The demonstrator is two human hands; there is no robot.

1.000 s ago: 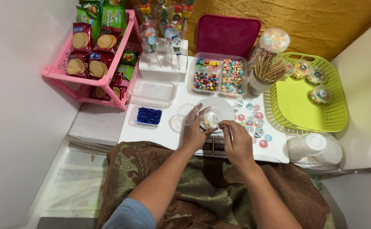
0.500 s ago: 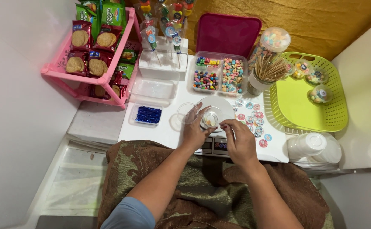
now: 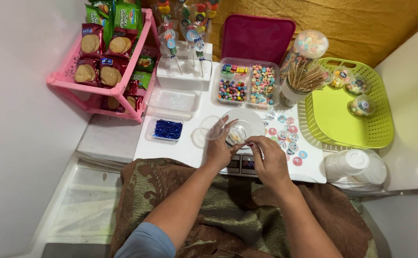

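My left hand (image 3: 220, 147) curls around a small clear cup (image 3: 238, 133) with a few candies in it. The cup sits over the white round plate (image 3: 257, 120) of a small scale. My right hand (image 3: 268, 161) is just right of the cup, its fingertips pinched together at the cup's near rim. Whether anything lies between those fingertips is too small to see. An empty clear cup (image 3: 212, 127) stands just left of my left fingers.
Behind the scale are a clear divided box of coloured candies (image 3: 248, 86) with a magenta lid, a cup of wooden sticks (image 3: 301, 82) and a candy jar. Round stickers (image 3: 288, 136) lie to the right, then a green basket (image 3: 335, 112). A pink snack rack (image 3: 104, 62) stands left.
My right fingertips have crept slightly closer to the cup's rim. My left hand and the cup stay where they were.
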